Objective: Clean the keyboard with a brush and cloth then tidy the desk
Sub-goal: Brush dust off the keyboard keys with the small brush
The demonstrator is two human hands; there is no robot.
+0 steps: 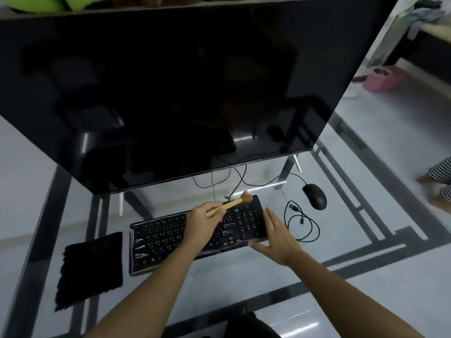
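Observation:
A black keyboard [161, 242] lies at an angle on the glass desk [244, 279], below the monitor. My left hand [203, 222] is closed around a small wooden brush [231, 204], whose tan bristles touch the keyboard's far right corner. My right hand [275, 236] rests flat with spread fingers against the keyboard's right end, thumb along its near edge. A black fluffy cloth [90, 267] lies flat to the left of the keyboard, untouched.
A large dark monitor [170, 89] looms over the desk's back. A black wired mouse [314, 196] and a coiled black cable [302, 223] lie right of the keyboard. Another person's striped legs [439, 181] stand at the far right, pink slippers [383, 80] on the floor beyond.

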